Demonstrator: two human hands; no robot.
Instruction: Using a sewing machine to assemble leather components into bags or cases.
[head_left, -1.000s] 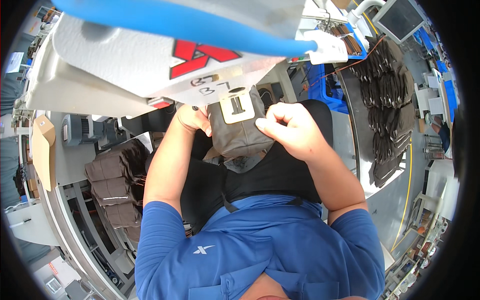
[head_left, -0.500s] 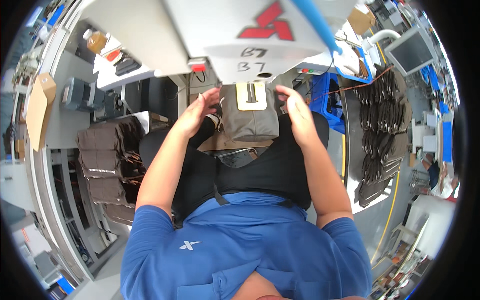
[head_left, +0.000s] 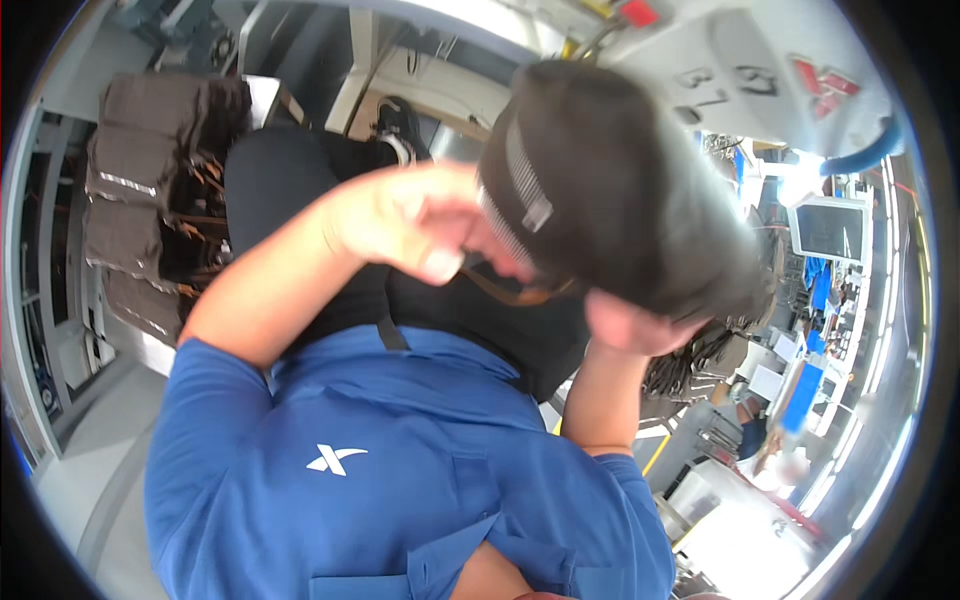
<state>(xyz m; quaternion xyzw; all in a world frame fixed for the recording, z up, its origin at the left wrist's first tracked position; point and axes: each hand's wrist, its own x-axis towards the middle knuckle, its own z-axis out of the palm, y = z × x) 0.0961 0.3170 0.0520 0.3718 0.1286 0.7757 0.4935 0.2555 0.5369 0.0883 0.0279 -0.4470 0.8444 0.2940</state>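
Note:
A dark brown fabric bag [head_left: 630,190] is held up close in front of me, tilted and blurred. A pale ribbed strip, possibly a zipper, runs along its left edge. My right hand [head_left: 640,325] supports its underside, with the fingers mostly hidden behind the fabric. At the bag's left edge is my left hand [head_left: 430,220], thumb apart from the curved, blurred fingers. Its fingertips reach under the edge, and whether they touch the bag is unclear.
Stacked brown fabric pieces [head_left: 145,180] stand at my left. The white machine head [head_left: 740,75] is at the upper right, with a blue tube [head_left: 865,150] near it. A monitor [head_left: 832,228] stands farther right, above more dark bags [head_left: 690,365].
Both hands have come away from the machine, and a dark bag is now raised close to me in my right hand. The view has swung, shifting the machine to the upper right.

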